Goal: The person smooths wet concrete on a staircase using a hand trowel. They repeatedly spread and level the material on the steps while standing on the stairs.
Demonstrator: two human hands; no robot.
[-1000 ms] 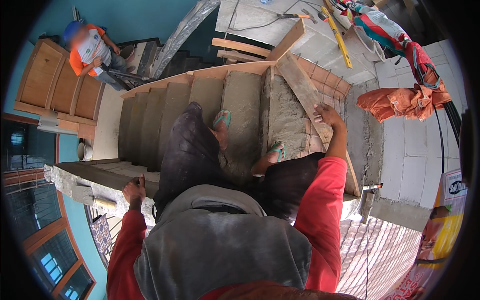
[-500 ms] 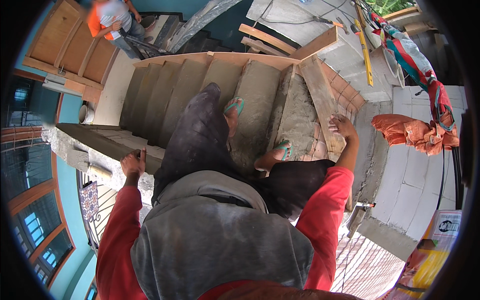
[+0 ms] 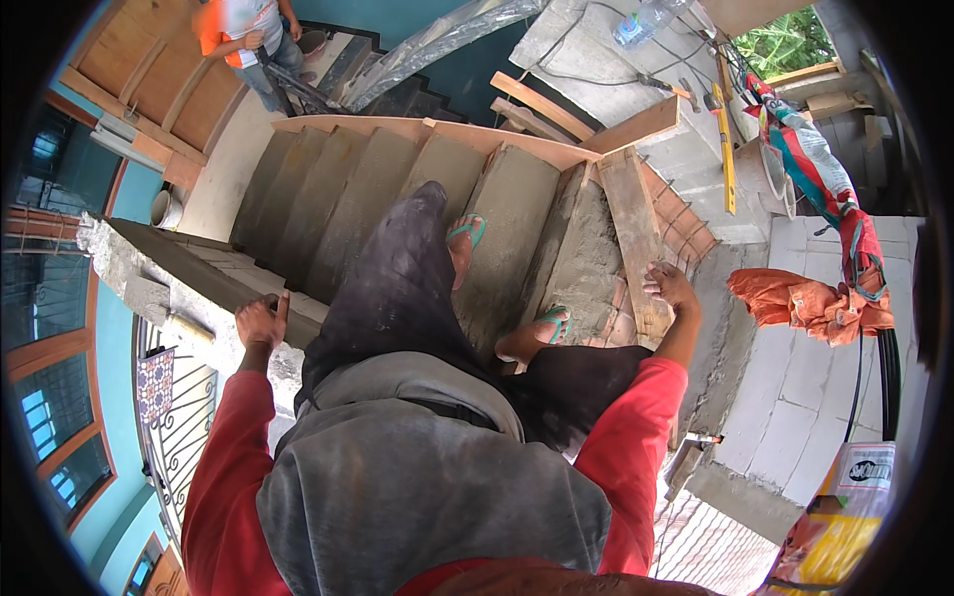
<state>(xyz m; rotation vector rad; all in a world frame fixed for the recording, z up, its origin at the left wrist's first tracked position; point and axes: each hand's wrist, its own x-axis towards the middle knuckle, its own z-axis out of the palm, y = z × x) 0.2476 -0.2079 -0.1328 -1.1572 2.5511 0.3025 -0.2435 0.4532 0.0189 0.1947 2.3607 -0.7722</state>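
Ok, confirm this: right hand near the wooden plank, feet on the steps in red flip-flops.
Not red: the head view shows green flip-flops. The rest stands: right hand near the wooden plank, feet on the steps.

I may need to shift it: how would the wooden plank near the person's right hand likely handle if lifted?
The wooden plank is probably stiff, since it looks straight and broad. Its stained, dull face suggests it is unlikely to be slippery. Being long, it may swing if lifted by one end.
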